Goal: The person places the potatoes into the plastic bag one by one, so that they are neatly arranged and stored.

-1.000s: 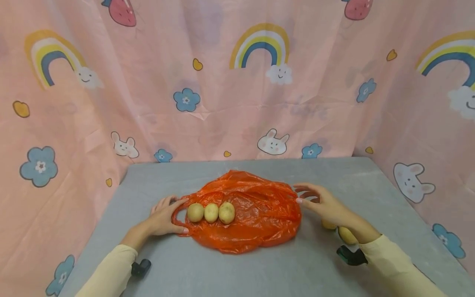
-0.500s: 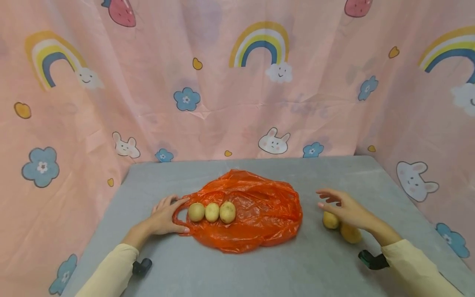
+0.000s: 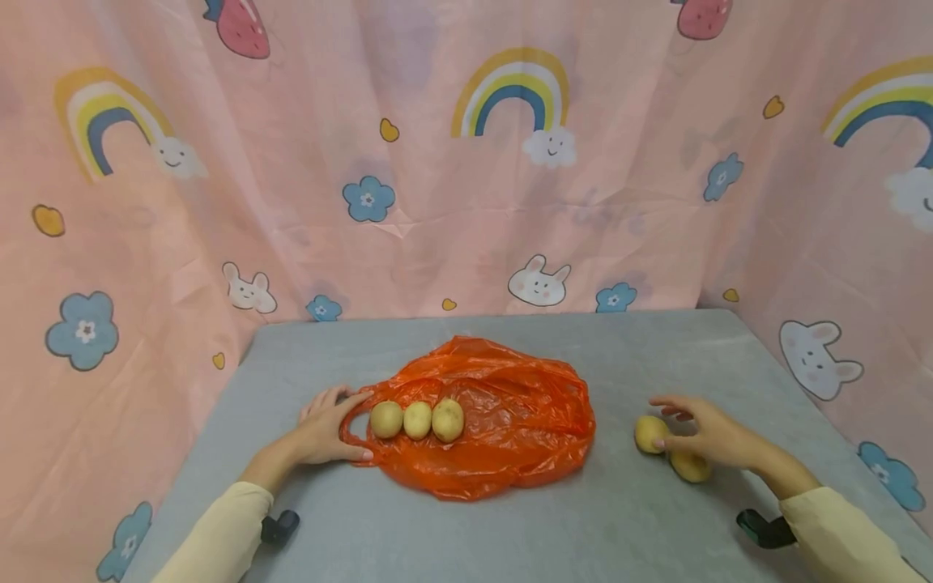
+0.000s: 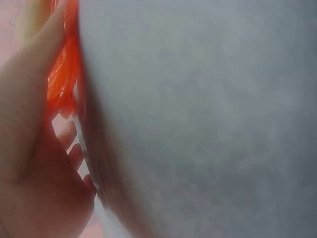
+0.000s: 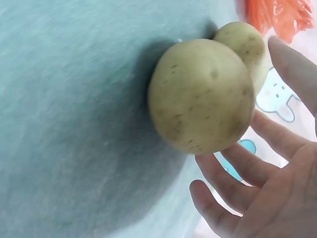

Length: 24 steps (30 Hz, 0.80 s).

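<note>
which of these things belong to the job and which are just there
Likely the job:
orange bag, left hand at its handle
three potatoes on it
two potatoes by the right hand

Just there:
gray table
pink curtain

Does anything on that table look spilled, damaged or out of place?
Nothing looks spilled or broken. Slightly odd, perhaps: two potatoes lie on the table by the right hand, apart from the three potatoes lined up on the rumpled orange bag.

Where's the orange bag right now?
In the head view, the orange bag lies on the grey table between the left hand and right hand, three potatoes on its left part.
</note>
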{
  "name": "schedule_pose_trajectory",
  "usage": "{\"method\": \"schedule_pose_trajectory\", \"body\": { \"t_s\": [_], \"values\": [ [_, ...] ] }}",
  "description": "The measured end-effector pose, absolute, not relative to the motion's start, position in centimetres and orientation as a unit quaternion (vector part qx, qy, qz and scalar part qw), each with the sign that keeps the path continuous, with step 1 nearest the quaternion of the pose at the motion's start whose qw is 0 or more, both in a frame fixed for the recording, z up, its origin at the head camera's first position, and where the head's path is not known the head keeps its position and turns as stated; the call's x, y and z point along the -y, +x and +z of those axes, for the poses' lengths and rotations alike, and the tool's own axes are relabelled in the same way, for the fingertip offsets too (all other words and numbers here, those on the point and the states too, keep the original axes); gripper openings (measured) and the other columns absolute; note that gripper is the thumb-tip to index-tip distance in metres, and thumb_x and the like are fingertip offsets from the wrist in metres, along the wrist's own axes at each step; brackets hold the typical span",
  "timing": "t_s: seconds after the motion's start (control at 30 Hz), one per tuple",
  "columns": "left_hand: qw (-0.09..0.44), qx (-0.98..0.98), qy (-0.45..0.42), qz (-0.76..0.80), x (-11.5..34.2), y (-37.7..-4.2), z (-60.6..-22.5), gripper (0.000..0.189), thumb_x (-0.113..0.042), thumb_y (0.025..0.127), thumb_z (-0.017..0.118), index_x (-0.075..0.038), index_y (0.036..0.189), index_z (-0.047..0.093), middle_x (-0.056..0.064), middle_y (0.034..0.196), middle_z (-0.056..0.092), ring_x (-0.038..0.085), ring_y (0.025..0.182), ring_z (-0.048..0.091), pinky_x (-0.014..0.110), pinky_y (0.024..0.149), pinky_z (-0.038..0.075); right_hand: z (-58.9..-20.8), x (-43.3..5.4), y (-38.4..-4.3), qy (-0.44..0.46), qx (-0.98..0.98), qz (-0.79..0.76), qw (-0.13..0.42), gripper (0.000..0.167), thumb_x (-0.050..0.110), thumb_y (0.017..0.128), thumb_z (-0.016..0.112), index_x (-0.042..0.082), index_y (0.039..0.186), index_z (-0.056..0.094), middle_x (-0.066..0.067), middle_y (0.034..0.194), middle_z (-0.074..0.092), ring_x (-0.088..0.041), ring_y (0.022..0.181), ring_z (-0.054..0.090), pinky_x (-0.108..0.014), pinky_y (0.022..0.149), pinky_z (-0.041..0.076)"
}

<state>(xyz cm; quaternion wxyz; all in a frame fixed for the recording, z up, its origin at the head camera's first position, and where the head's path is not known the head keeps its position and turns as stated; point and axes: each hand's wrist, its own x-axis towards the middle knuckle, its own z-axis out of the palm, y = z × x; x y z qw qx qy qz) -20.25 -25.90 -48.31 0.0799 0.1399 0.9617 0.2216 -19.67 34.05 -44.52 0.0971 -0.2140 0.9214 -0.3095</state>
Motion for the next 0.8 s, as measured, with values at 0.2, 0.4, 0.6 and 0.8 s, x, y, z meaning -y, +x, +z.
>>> {"method": "schedule_pose_trajectory", "body": {
  "t_s": [0.2,0.4,0.6,0.8],
  "values": [
    [0.084,-0.961,0.138,0.225,25.7,-20.1,-48.2,0.102,-0.058,0.070,0.086,-0.018,0.154,0.043,0.025,0.153,0.035,0.051,0.142,0.028,0.074,0.110,0.022,-45.0,-34.3,-19.5,-0.217,-0.923,-0.298,0.112,0.063,0.022,0.085,0.081,-0.009,0.133,0.055,-0.028,0.122,0.066,-0.044,0.110,0.064,-0.063,0.089,0.051],
    [0.082,-0.960,0.138,0.227,25.6,-20.0,-47.9,0.101,-0.056,0.071,0.087,-0.018,0.154,0.043,0.026,0.153,0.034,0.052,0.142,0.028,0.074,0.110,0.021,-45.0,-33.9,-19.3,-0.218,-0.927,-0.289,0.103,0.063,0.024,0.086,0.081,-0.008,0.134,0.056,-0.027,0.122,0.066,-0.042,0.110,0.063,-0.064,0.090,0.050],
    [0.074,-0.960,0.141,0.231,25.7,-20.1,-48.0,0.100,-0.055,0.071,0.087,-0.017,0.153,0.044,0.024,0.152,0.036,0.051,0.141,0.029,0.074,0.109,0.022,-44.7,-33.4,-19.1,-0.229,-0.929,-0.274,0.093,0.054,0.025,0.087,0.079,-0.004,0.129,0.061,-0.021,0.125,0.067,-0.038,0.109,0.064,-0.048,0.090,0.054],
    [0.074,-0.960,0.141,0.232,25.7,-20.1,-48.2,0.100,-0.056,0.070,0.087,-0.018,0.152,0.045,0.022,0.150,0.037,0.049,0.140,0.030,0.074,0.109,0.022,-44.6,-32.9,-19.0,-0.209,-0.934,-0.272,0.097,0.056,0.028,0.085,0.081,-0.005,0.126,0.063,-0.023,0.122,0.068,-0.041,0.111,0.064,-0.059,0.090,0.052]
  ]
}}
